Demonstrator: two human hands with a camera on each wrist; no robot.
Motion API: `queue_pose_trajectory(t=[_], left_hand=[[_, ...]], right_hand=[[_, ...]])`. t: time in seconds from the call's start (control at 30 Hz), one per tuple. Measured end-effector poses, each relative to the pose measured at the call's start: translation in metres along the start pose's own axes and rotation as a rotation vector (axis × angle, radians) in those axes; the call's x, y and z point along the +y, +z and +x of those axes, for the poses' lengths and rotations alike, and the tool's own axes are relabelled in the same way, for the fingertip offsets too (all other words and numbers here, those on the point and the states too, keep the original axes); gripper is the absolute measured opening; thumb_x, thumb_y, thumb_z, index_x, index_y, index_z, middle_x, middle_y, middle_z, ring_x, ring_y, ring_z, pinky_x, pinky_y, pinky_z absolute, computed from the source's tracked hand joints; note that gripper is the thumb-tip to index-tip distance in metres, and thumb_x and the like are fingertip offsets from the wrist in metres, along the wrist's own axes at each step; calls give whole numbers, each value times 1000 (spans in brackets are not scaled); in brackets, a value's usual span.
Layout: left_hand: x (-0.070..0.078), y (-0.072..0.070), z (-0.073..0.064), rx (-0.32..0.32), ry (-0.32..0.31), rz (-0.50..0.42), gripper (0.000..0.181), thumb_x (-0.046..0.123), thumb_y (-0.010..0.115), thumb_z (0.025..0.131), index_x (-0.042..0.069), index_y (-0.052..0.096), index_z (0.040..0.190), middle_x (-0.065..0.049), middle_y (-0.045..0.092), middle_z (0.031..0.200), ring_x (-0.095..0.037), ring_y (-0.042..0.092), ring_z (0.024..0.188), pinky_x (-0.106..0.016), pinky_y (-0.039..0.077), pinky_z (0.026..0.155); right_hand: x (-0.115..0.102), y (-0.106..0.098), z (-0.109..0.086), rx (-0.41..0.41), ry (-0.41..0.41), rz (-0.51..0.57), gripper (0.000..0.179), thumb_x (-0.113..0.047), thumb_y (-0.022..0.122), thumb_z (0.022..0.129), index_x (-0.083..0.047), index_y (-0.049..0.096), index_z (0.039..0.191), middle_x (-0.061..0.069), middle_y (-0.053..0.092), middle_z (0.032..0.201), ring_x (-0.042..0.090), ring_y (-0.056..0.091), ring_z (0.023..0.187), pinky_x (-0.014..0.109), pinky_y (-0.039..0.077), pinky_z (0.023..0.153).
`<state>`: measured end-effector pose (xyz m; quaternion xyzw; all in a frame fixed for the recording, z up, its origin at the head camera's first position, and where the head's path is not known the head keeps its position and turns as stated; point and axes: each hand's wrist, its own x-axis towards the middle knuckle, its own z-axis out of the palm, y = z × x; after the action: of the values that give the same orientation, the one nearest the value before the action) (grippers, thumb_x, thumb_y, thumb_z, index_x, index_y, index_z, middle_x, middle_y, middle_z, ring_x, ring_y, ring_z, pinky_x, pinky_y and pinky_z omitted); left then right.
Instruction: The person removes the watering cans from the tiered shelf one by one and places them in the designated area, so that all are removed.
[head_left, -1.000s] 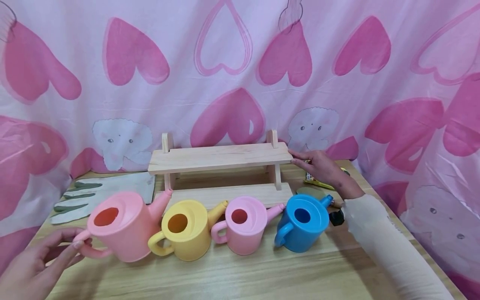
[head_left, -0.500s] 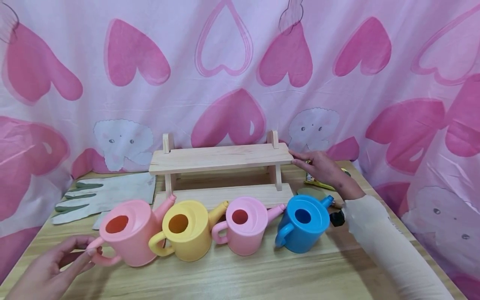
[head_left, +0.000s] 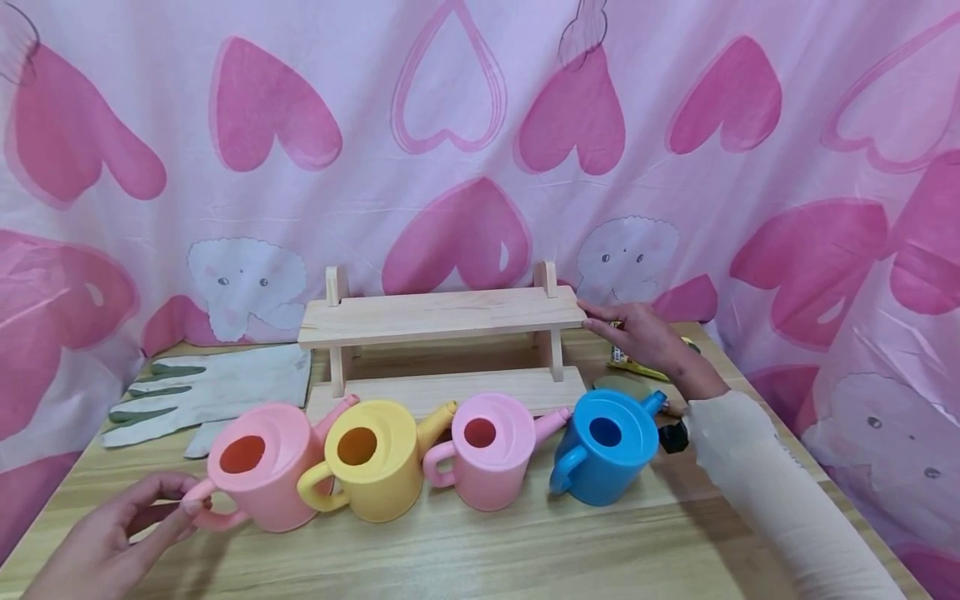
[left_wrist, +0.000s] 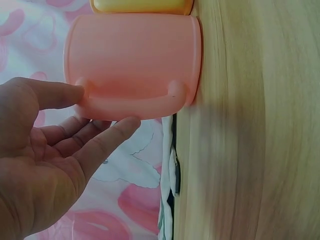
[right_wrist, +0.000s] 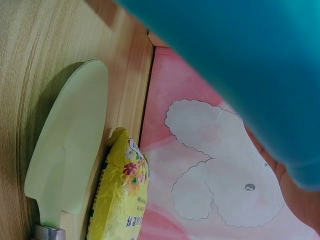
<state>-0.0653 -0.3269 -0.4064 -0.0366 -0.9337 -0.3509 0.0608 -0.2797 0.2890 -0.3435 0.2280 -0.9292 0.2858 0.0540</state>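
Observation:
My left hand (head_left: pixel 123 529) pinches the handle of a coral-pink watering can (head_left: pixel 272 479), thumb and index finger on the handle, as the left wrist view also shows with the can's body (left_wrist: pixel 132 55). That can stands at the left end of a row with a yellow watering can (head_left: pixel 375 467), a lighter pink one (head_left: pixel 491 462) and a blue one (head_left: pixel 606 454). Behind the row is a two-tier wooden plant stand (head_left: pixel 442 315). At the right end of its upper board, my right hand (head_left: pixel 637 333) holds the edge. In the right wrist view, blue plastic (right_wrist: pixel 250 75) hides most of that hand.
A white glove with green-lined fingers (head_left: pixel 232 379) lies at the back left. To the right, partly behind the right arm, are a pale green trowel (right_wrist: pixel 70 140) and a yellow flowered packet (right_wrist: pixel 122 195). A pink heart-print curtain (head_left: pixel 450 100) hangs behind the wooden table (head_left: pixel 420 562).
The left hand has brought the coral-pink can right and slightly down, close beside the yellow can. More of the glove now shows. The right hand has stayed at the stand.

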Motion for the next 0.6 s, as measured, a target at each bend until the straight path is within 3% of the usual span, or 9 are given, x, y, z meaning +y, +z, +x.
queue_pose_trajectory(t=[0.23, 0.6], left_hand=[[3, 5, 2, 13, 15, -7, 19, 14, 72, 99, 5, 66, 115, 8, 66, 104, 9, 62, 89, -10, 51, 68], [0, 5, 0, 18, 52, -12, 19, 13, 74, 97, 11, 68, 114, 18, 65, 107, 7, 63, 90, -8, 49, 70]], right_hand=[[1, -1, 0, 9, 0, -6, 49, -26, 65, 103, -15, 52, 149, 15, 66, 132, 41, 66, 115, 47, 60, 82], [3, 0, -3, 15, -28, -11, 50, -24, 65, 103, -14, 51, 150, 15, 67, 131, 41, 67, 113, 46, 61, 81]])
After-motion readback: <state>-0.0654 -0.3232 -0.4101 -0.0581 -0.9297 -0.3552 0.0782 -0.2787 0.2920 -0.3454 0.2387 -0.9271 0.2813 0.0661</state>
